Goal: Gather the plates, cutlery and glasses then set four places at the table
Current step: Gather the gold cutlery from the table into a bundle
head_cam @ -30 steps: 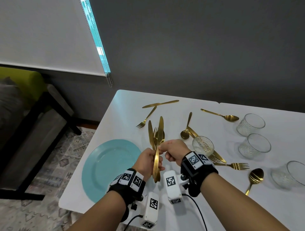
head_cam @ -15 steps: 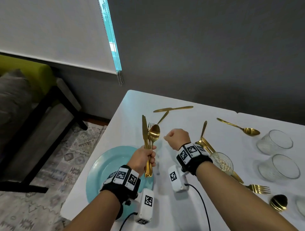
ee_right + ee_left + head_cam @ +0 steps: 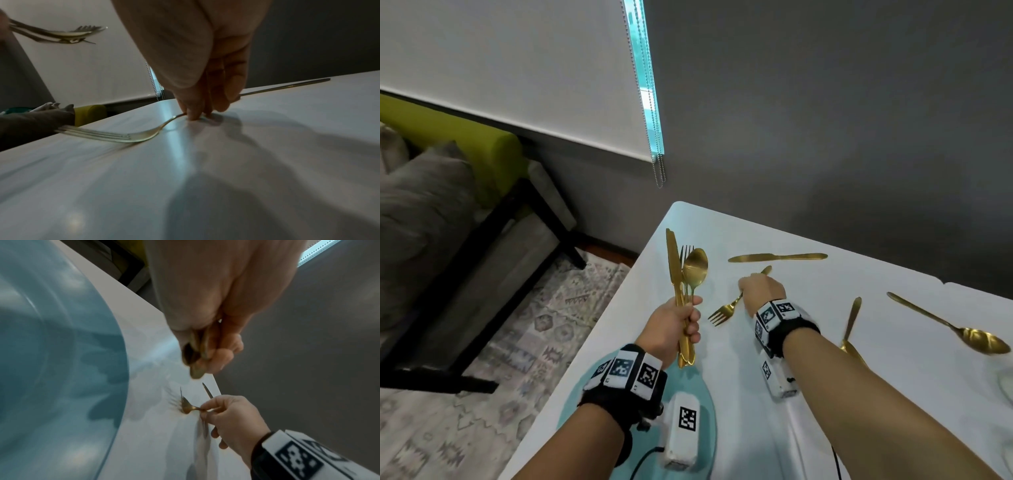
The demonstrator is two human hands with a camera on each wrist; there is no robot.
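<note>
Our left hand gripped a cutlery bundle upright, keeping it together, while our right hand pinched a fork on the surface at one o'clock.

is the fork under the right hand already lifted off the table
No, the fork lies flat on the table while the right hand pinches its handle.

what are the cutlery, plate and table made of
Cutlery: probably metal with a polished gold finish; the spoon bowl mirrors light.
Plate: teal and glossy, likely glazed ceramic or glass; soft highlights, can't tell which.
Table: smooth white semi-gloss top, perhaps laminate; it reflects window light.
</note>
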